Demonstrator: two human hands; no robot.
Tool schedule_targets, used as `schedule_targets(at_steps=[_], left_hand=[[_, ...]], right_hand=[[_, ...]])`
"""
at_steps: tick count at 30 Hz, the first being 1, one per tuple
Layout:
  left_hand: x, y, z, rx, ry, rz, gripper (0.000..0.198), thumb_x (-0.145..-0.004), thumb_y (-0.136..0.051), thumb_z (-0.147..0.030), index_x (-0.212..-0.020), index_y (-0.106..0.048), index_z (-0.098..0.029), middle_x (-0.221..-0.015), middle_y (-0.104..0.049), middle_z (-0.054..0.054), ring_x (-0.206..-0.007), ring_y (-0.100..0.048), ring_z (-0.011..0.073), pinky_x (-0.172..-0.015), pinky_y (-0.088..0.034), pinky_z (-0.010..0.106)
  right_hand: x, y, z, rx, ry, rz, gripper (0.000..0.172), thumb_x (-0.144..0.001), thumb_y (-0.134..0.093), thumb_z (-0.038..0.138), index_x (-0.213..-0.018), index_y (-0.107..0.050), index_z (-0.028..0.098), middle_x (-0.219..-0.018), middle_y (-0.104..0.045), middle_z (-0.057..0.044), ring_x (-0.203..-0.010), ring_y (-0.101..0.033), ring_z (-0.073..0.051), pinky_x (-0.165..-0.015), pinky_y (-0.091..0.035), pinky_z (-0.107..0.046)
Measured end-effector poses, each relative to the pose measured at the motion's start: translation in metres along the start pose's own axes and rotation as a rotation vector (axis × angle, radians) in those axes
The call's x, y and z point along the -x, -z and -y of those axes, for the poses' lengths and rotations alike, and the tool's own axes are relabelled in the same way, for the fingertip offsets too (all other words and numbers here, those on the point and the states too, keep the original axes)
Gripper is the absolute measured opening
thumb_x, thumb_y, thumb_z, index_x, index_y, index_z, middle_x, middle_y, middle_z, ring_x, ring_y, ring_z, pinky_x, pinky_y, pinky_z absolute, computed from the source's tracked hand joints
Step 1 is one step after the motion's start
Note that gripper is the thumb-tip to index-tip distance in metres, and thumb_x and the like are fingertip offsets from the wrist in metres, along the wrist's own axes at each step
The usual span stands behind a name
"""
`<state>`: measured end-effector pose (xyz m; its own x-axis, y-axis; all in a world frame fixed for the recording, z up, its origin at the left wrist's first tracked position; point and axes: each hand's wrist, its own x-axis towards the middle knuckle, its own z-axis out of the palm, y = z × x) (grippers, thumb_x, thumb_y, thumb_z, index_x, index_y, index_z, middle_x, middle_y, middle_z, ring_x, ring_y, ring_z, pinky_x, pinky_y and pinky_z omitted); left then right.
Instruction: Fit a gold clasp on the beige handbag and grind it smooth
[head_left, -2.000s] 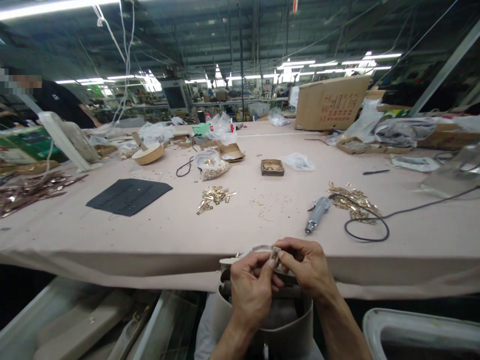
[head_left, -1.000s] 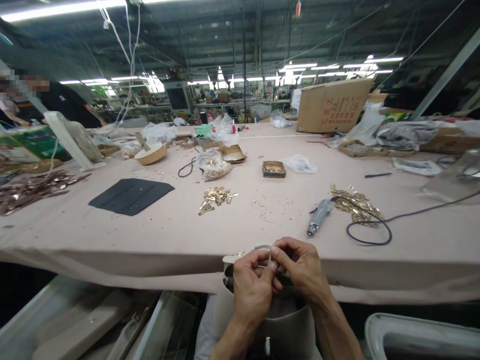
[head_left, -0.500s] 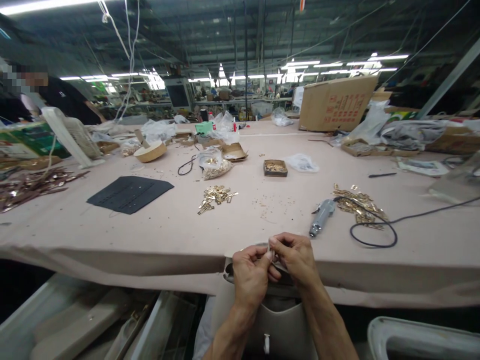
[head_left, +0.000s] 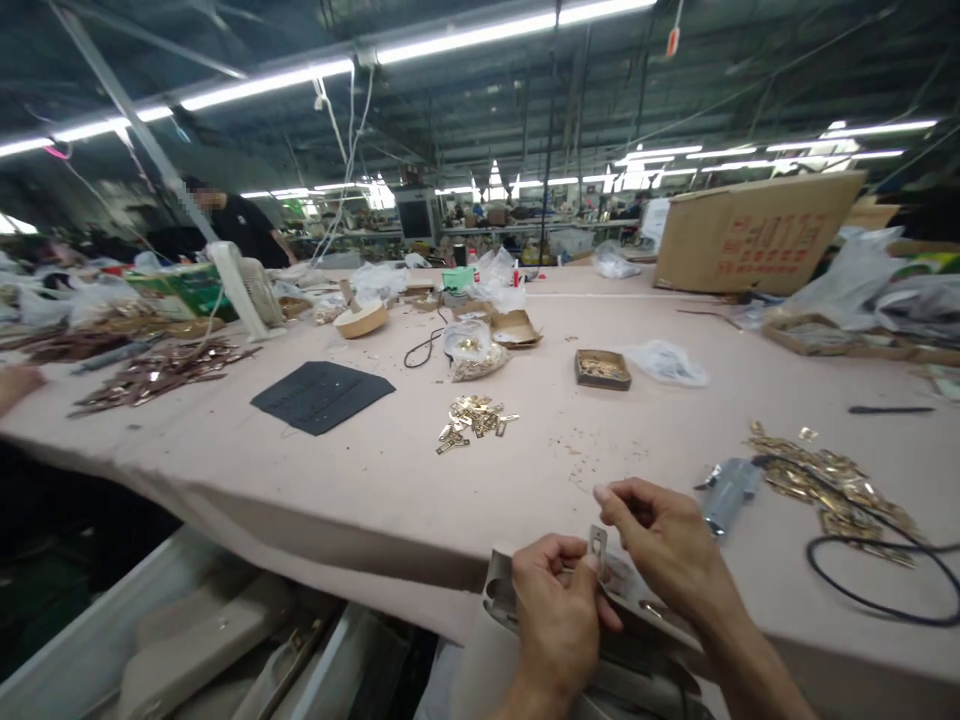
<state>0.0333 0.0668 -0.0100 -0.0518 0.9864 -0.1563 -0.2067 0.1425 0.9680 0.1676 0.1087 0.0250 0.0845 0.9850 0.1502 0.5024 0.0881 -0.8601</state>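
The left hand [head_left: 559,615] is closed in a pinch, thumb against fingers, on a small rectangular metal plate with a slot [head_left: 598,541], which stands upright above the fingertips. The plate is over the open top of a beige, smooth-sided bag [head_left: 480,665] at the near edge of the long table with a pale pink cover [head_left: 405,500]. The right hand [head_left: 667,535] is raised just beside the plate and apart from it, fingers curled and the thumb close to the index finger; I cannot tell whether anything tiny sits between them.

Just beyond the right hand lies a grey, cylindrical power tool [head_left: 729,495] with a black cable [head_left: 817,562] looping over the table. 2 heaps of flat, gold-coloured metal pieces lie on the cover: the right heap [head_left: 840,490] beside the tool, the middle heap [head_left: 474,415] farther left. Beyond them are a small, dark brown, open box [head_left: 604,380] with tiny metal bits inside and a clear plastic bag of small parts [head_left: 480,358]. A black, flat, angular sheet [head_left: 322,397] lies to the left. At the far left edge, another person's hand [head_left: 16,386] rests at the table.
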Motion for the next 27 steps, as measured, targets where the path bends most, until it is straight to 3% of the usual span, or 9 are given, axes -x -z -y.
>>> schedule_targets(at_steps=[5,9,14,20,24,27], left_hand=[[-0.008,-0.006,0.005,0.024,0.009,-0.046,0.024,-0.084,-0.067,-0.034,-0.081,-0.064,-0.011,-0.068,-0.073,0.009,-0.034,-0.059,0.0102,-0.034,-0.029,0.016],[-0.015,-0.010,0.011,0.022,0.023,-0.077,0.027,-0.084,-0.067,-0.038,-0.080,-0.062,-0.012,-0.068,-0.072,0.009,-0.033,-0.058,0.0110,-0.032,-0.028,0.017],[-0.016,-0.011,0.016,0.001,0.059,-0.104,0.027,-0.084,-0.067,-0.038,-0.083,-0.060,-0.012,-0.066,-0.070,0.007,-0.034,-0.060,0.0121,-0.031,-0.028,0.017],[-0.012,-0.012,0.028,0.042,0.142,-0.130,0.033,-0.084,-0.070,-0.042,-0.093,-0.058,-0.013,-0.069,-0.071,0.007,-0.034,-0.058,0.0109,-0.033,-0.032,0.018],[-0.008,-0.012,0.023,0.108,0.181,-0.164,0.039,-0.078,-0.076,-0.045,-0.096,-0.062,-0.014,-0.076,-0.073,0.007,-0.035,-0.058,0.0108,-0.034,-0.035,0.020],[-0.005,-0.008,0.013,0.110,0.174,-0.206,0.036,-0.073,-0.080,-0.043,-0.092,-0.065,-0.016,-0.078,-0.073,0.008,-0.040,-0.062,0.0133,-0.039,-0.043,0.022]], right_hand=[[-0.085,-0.012,0.006,0.201,0.275,0.211,0.026,-0.090,-0.060,0.043,-0.085,-0.071,0.019,-0.074,-0.069,-0.002,-0.068,-0.061,-0.016,-0.065,-0.045,-0.028],[-0.155,-0.050,0.002,0.343,0.406,0.349,0.016,-0.087,-0.064,0.030,-0.097,-0.070,0.018,-0.092,-0.073,-0.005,-0.079,-0.064,-0.017,-0.073,-0.048,-0.026],[-0.215,-0.098,-0.007,0.433,0.434,0.386,0.015,-0.085,-0.065,0.020,-0.099,-0.071,0.018,-0.100,-0.073,-0.007,-0.084,-0.065,-0.017,-0.077,-0.047,-0.025],[-0.238,-0.136,-0.023,0.551,0.392,0.440,0.025,-0.081,-0.066,0.017,-0.105,-0.072,0.018,-0.100,-0.072,-0.009,-0.087,-0.063,-0.019,-0.077,-0.043,-0.025],[-0.239,-0.145,-0.030,0.621,0.358,0.472,0.027,-0.083,-0.060,0.015,-0.108,-0.071,0.017,-0.097,-0.072,-0.009,-0.085,-0.061,-0.018,-0.074,-0.040,-0.025],[-0.240,-0.145,-0.031,0.650,0.359,0.495,0.020,-0.082,-0.061,0.015,-0.099,-0.071,0.016,-0.098,-0.071,-0.009,-0.084,-0.060,-0.018,-0.073,-0.039,-0.025]])
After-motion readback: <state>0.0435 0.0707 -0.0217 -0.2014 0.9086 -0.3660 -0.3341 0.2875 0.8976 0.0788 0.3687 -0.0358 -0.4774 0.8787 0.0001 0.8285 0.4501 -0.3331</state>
